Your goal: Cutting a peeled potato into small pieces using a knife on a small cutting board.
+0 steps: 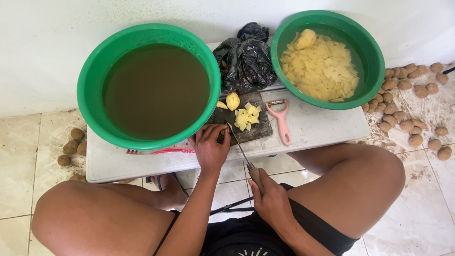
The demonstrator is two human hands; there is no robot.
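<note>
My left hand (210, 144) presses down on a piece of peeled potato at the near edge of a dark cutting board (258, 129). My right hand (271, 196) grips the wooden handle of a knife (241, 150), whose thin blade reaches up to the left hand's fingertips. A pile of cut yellow potato slices (247, 116) lies on the board, with a peeled potato half (232, 101) behind it. A pink peeler (280, 121) rests beside the board on the right.
A low white table (322, 128) carries a green basin of murky water (151, 87), a green basin of potato slices in water (327, 59), and a black plastic bag (247, 59). Unpeeled potatoes (407, 104) lie on the tiled floor right and left. My bare knees flank the table.
</note>
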